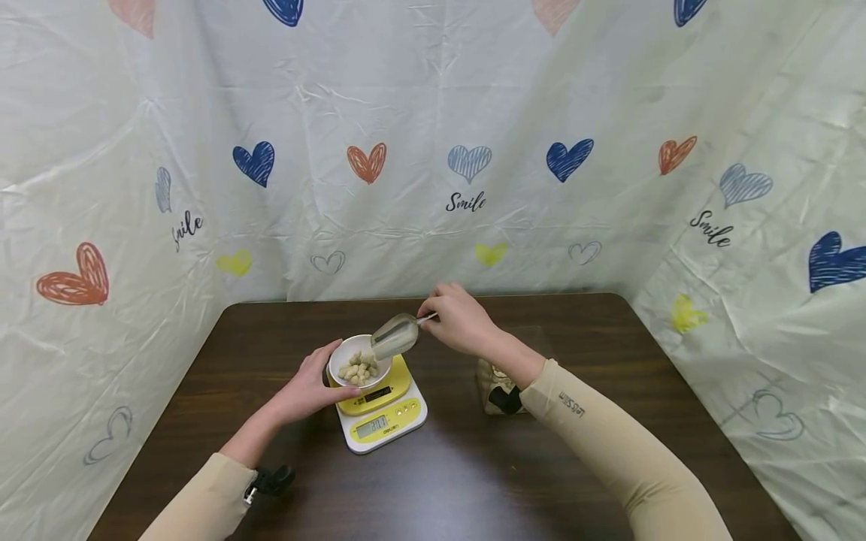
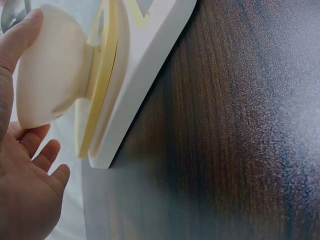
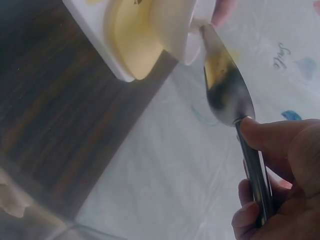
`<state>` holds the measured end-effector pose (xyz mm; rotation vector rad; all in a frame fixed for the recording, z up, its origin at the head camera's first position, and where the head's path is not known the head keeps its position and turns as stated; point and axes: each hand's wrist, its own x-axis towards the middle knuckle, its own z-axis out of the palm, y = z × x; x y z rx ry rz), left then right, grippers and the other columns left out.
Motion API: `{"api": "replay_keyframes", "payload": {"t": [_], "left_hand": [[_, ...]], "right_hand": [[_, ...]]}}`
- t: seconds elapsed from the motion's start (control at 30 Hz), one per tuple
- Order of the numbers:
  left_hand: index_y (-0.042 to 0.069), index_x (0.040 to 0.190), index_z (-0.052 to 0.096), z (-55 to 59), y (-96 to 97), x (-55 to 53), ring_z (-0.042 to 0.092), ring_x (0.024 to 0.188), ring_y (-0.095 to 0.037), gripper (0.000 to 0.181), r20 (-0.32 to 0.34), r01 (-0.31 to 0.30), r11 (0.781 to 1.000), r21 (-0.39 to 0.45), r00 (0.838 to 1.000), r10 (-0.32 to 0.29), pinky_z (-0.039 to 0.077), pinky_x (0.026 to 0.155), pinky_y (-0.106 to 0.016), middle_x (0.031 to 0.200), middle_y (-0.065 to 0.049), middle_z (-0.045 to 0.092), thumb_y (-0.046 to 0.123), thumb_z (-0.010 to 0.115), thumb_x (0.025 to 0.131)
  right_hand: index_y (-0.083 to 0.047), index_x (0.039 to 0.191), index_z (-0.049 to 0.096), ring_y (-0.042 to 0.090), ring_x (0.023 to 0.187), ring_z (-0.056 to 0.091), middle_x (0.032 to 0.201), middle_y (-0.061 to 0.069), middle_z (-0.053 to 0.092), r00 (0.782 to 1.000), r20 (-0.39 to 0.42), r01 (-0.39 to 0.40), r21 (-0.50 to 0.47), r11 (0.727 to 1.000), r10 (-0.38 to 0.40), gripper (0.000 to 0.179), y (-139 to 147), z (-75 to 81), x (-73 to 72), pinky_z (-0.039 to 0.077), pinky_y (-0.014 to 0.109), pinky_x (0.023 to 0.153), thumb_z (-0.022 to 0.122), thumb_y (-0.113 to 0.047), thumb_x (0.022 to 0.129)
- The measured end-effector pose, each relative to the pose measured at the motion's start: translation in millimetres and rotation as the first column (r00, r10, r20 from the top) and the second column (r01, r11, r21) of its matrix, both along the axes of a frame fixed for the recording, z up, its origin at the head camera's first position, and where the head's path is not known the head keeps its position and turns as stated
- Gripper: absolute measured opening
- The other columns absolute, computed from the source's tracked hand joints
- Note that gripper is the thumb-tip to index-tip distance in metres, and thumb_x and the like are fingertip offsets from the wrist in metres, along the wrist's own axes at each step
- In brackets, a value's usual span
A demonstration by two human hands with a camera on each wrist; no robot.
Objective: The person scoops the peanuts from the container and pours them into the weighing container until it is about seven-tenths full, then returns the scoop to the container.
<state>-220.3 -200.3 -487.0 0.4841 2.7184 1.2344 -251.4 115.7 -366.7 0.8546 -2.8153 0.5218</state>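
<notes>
A white bowl (image 1: 341, 355) with several unshelled peanuts (image 1: 358, 369) stands on the yellow platform of a white kitchen scale (image 1: 386, 436). My left hand (image 1: 313, 385) holds the bowl from the left side, the thumb at the near rim and the fingers at the far side. In the left wrist view, the bowl's foot (image 2: 90, 70) meets the scale platform. My right hand (image 1: 460, 319) grips the handle of a metal scoop (image 1: 395, 336), tilted so that its lip is over the bowl's right rim. The right wrist view shows the scoop (image 3: 227, 95) slanting to the bowl (image 3: 172, 30).
A plastic bag (image 1: 489, 387) with a dark label sits to the right on the dark wooden table (image 1: 467, 481), partly hidden behind my right forearm. A white curtain (image 1: 406, 248) printed with hearts hangs along the table's back and sides.
</notes>
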Motion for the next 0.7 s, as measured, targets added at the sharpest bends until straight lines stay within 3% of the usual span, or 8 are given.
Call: {"api": "replay_keyframes", "payload": {"t": [0.27,0.47,0.6,0.7], "left_hand": [[0.01,0.163,0.022,-1.5,0.4,0.5,0.024,0.147,-0.04,0.113,0.018,-0.011,1.0,0.001,1.0,0.011,0.03,0.11,-0.066,0.16,-0.019,0.029,0.053,0.086,0.079],[0.013,0.164,0.018,-1.1,0.9,1.1,0.02,0.149,-0.04,0.114,0.031,-0.014,1.0,0.003,0.999,0.014,0.027,0.111,-0.067,0.163,-0.019,0.024,0.051,0.085,0.08],[0.014,0.165,0.013,3.4,2.2,2.1,0.017,0.15,-0.039,0.12,0.001,-0.017,1.0,0.009,1.0,0.017,0.025,0.112,-0.068,0.165,-0.016,0.022,0.054,0.086,0.079],[0.016,0.165,0.013,12.6,5.4,4.1,0.016,0.151,-0.036,0.121,-0.046,-0.022,1.0,0.016,0.999,0.023,0.024,0.113,-0.066,0.165,-0.011,0.024,0.055,0.086,0.077]], "right_hand": [[-0.014,0.106,0.079,0.021,0.096,0.049,0.102,-0.001,0.059,1.0,-0.002,0.01,0.006,1.0,-0.01,0.012,6,-1.7,-1.8,0.045,0.035,0.082,0.077,-0.018,0.095],[-0.014,0.106,0.079,0.023,0.102,0.052,0.104,0.001,0.062,0.999,0.034,0.001,-0.055,0.998,0.001,0.012,15,3.5,0.7,0.045,0.038,0.086,0.075,-0.018,0.096],[-0.015,0.107,0.079,0.024,0.104,0.052,0.105,0.0,0.063,0.999,0.042,0.008,-0.091,0.996,-0.005,0.013,31,10.8,2.6,0.044,0.04,0.089,0.074,-0.02,0.097],[-0.016,0.108,0.079,0.026,0.106,0.054,0.107,0.0,0.066,0.999,0.033,0.027,-0.094,0.995,-0.024,0.014,49,18.6,6.0,0.043,0.043,0.091,0.074,-0.021,0.097]]}}
